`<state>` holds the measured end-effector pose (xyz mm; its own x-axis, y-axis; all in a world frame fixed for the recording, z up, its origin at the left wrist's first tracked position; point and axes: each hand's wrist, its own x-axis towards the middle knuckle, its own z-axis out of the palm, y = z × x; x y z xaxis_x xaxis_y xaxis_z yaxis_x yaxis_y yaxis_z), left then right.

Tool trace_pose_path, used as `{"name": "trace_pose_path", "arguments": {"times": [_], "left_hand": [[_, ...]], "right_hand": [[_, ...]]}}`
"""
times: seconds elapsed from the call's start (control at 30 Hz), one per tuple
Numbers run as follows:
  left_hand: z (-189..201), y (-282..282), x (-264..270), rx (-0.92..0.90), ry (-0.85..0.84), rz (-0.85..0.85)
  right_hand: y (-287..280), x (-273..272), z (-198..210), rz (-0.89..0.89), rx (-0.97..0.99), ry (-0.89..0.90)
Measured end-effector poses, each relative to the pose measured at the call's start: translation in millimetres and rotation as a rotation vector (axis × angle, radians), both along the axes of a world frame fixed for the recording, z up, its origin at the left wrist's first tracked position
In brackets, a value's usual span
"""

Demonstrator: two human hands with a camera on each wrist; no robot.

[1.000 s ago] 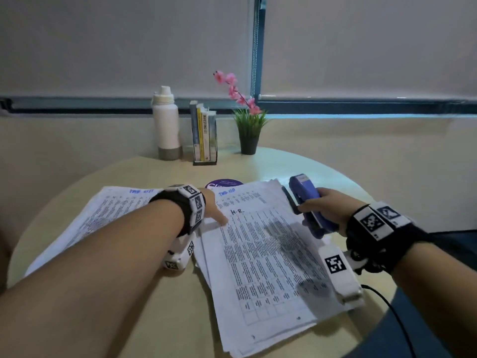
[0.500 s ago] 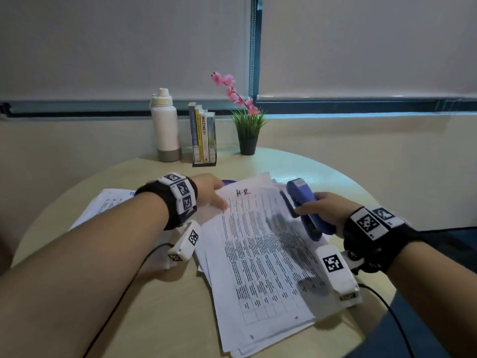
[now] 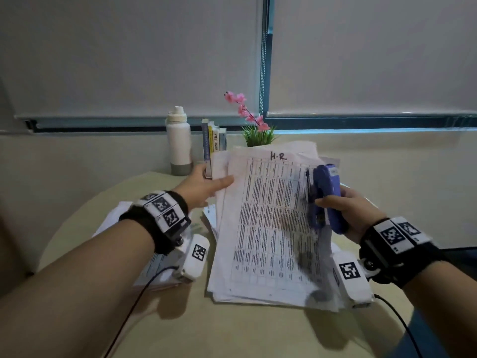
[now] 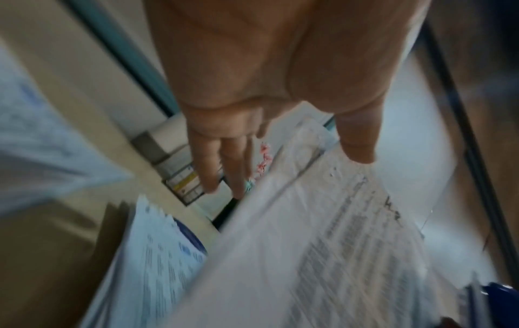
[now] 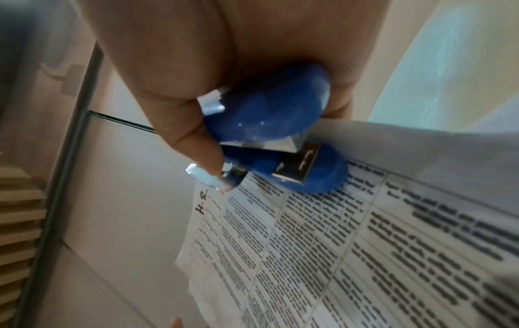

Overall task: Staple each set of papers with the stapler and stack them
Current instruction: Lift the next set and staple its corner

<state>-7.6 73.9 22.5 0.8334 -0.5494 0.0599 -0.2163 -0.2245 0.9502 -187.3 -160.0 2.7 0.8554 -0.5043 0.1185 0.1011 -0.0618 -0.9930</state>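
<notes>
My papers [image 3: 271,223], printed tables headed "H.R", are tilting up off the table. My blue stapler [image 3: 324,195] is lying against their right edge.

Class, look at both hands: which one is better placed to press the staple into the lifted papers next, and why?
The right hand. It already grips the blue stapler, whose mouth sits at the right edge of the papers. The left hand only holds the papers' left edge, steadying them.

I see a round beige table [image 3: 85,329] bearing, at upper centre, a white bottle [image 3: 179,140], books [image 3: 213,144], a potted plant [image 3: 255,133]; papers [image 3: 154,264] at centre left.
</notes>
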Motion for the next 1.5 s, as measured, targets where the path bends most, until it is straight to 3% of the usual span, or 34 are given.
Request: {"name": "trace_pose_path", "arguments": {"times": [0.07,0.3,0.47,0.7,0.87,0.93,1.0,1.13,1.2,1.37,1.5], "left_hand": [[-5.0,-4.3,-10.6,-0.111,0.093,-0.070],[11.1,-16.1,-16.5,-0.330,-0.101,0.091],[25.6,-6.3,-12.2,-0.544,0.110,0.006],[14.2,-10.1,-17.6,-0.363,0.020,0.018],[8.4,-19.3,-25.1,-0.340,0.000,0.062],[9.8,-18.0,-31.7,-0.366,-0.019,-0.001],[13.8,-17.9,-39.3,-0.344,-0.124,-0.038],[27.6,-23.0,-51.0,-0.299,-0.499,0.079],[29.5,-24.3,-54.7,-0.320,-0.608,0.114],[11.1,-26.8,-56.5,-0.278,-0.499,0.032],[16.7,-26.4,-55.8,-0.314,-0.456,0.028]], "right_hand": [[3.2,0.1,-0.7,0.010,0.004,-0.007],[12.0,1.5,18.3,-0.054,-0.188,-0.044],[7.1,-5.7,34.5,-0.073,-0.191,-0.112],[11.0,-12.5,35.4,0.051,-0.173,-0.050],[14.8,2.6,30.5,-0.014,-0.204,0.052],[15.4,6.2,32.9,-0.054,-0.198,0.041],[17.2,5.7,37.3,-0.087,-0.201,0.001],[23.7,-3.3,43.1,-0.169,-0.343,-0.119],[24.3,-7.8,38.7,-0.197,-0.381,-0.160],[31.6,-13.2,22.3,-0.128,-0.457,-0.027],[34.7,-14.9,30.2,-0.138,-0.435,-0.041]]}}
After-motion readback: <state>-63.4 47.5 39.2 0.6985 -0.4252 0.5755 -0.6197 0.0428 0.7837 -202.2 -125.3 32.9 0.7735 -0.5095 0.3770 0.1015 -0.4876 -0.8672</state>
